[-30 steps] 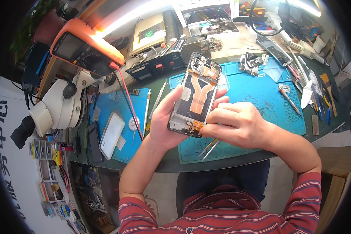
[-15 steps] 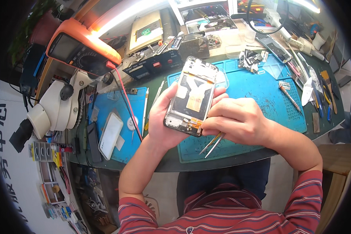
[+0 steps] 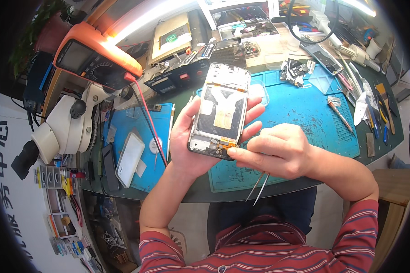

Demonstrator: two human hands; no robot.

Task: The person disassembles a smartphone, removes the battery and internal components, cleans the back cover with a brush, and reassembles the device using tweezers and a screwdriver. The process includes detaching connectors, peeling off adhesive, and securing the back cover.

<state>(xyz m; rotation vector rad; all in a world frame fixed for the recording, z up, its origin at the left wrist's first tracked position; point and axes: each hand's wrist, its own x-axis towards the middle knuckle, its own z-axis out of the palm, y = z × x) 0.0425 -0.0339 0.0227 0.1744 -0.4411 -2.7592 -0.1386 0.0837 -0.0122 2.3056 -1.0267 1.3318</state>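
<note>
Now: tweezers (image 3: 261, 185) swung down, R hand (image 3: 282, 150) at phone (image 3: 221, 111)

L hand (image 3: 190, 152) cradles opened phone above worktop (image 3: 200, 189) nr front edge. R hand, clamped on tweezers, has 1 fingertip by orange flex (image 3: 225, 145) at phone's lower-R corner; prob. finger work now.

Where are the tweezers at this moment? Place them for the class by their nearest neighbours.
In the head view, the tweezers are right of centre, sticking out below the right hand, to the lower right of the opened phone.

Head-worn fisheye view; looks steeply down, fairly close over hands (image 3: 280, 150), workbench (image 3: 202, 191) below and beyond.
</note>
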